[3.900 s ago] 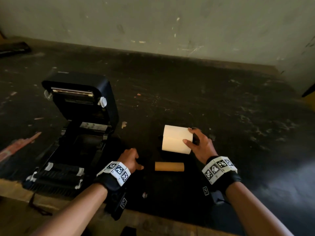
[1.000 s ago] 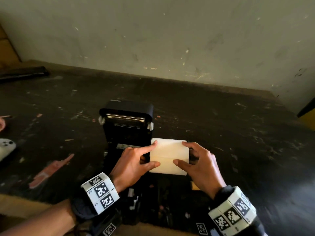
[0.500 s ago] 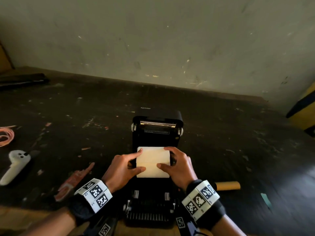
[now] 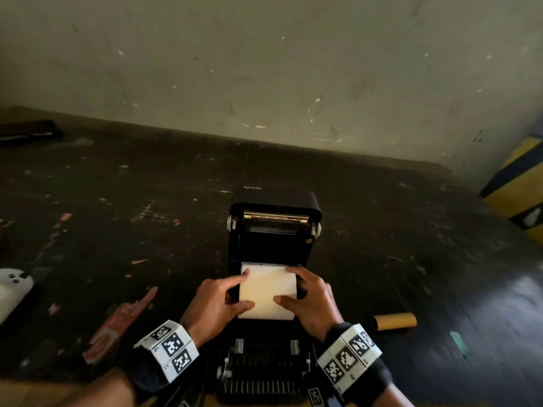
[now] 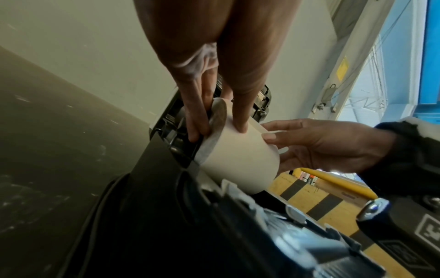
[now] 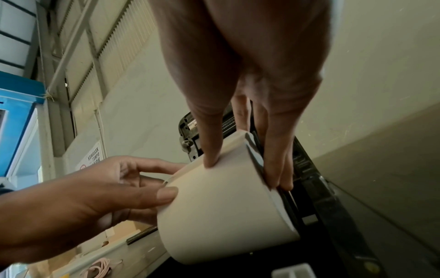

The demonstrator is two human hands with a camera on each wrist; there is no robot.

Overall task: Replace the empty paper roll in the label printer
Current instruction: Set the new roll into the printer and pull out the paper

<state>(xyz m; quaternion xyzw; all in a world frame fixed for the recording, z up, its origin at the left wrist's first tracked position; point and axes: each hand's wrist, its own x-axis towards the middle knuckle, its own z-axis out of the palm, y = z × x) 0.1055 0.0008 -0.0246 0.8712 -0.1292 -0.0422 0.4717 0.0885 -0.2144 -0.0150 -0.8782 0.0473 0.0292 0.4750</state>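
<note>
Squarely over the open label printer [image 4: 271,248] bay, new paper roll [image 4: 268,293] crosswise; pinched at each end by left hand [image 4: 216,304] and right hand [image 4: 311,301] fingers [image 5: 240,120]; straight down to seat.

White controller [image 4: 13,292] at left edge, red wrapper [image 4: 117,324] (flattened) on dark floor [image 4: 117,201].

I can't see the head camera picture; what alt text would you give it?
Two hands, the left hand and the right hand, hold a cream paper roll by its ends over the bay of an open black label printer. A bare cardboard core lies on the dark table to the right.
</note>
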